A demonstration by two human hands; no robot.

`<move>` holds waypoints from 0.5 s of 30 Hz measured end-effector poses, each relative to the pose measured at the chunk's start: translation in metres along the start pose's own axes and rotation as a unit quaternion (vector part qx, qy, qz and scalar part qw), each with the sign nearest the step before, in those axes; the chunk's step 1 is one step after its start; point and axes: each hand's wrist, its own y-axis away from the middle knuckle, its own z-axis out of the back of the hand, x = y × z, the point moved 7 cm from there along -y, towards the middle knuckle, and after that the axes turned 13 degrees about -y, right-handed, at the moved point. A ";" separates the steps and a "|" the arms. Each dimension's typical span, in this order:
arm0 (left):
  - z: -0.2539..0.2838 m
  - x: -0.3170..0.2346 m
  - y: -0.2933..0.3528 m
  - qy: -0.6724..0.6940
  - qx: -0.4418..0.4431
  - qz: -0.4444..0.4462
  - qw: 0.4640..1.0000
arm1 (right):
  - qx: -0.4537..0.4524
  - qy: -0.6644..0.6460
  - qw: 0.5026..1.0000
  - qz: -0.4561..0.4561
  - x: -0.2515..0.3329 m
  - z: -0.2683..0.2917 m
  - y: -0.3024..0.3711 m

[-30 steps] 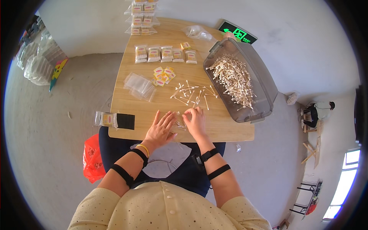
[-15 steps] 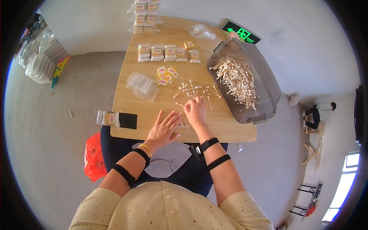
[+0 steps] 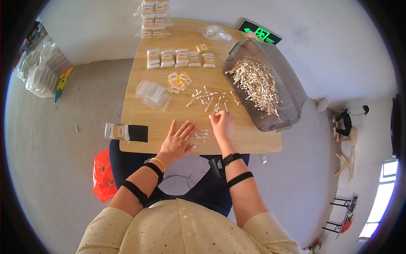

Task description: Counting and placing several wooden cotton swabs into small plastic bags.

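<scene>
Bunching thumb and fingertips close together on the right hand, at the near ends of the loose swabs; hiding the inside of this grip, so not telling a clamped swab from a merely touched swab. Resting the left hand palm down, fingers long and slightly apart, without any visible pinch, partly over a small bunch of swabs near the front edge of the table, probably for stopping any rolling and holding the bunch in line. Having clear bags spread flat beyond the left hand, likely for easy picking up, with printed cards heaped just past. Facing, at the right, a gray bin holding a heap of swabs, presumably for right-hand reach. Showing 5 filled packets in a row farther back, perhaps for leaving working room in front.
</scene>
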 end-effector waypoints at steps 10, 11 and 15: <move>0.004 -0.003 0.002 0.031 -0.004 -0.018 0.999 | 0.046 -0.102 0.991 -0.075 -0.029 -0.001 0.026; 0.005 -0.004 0.003 0.033 -0.007 -0.021 0.999 | 0.055 -0.093 0.994 -0.026 -0.022 -0.002 0.030; 0.004 0.002 0.013 0.048 0.011 -0.033 0.998 | 0.106 -0.122 0.981 0.107 0.030 -0.008 0.047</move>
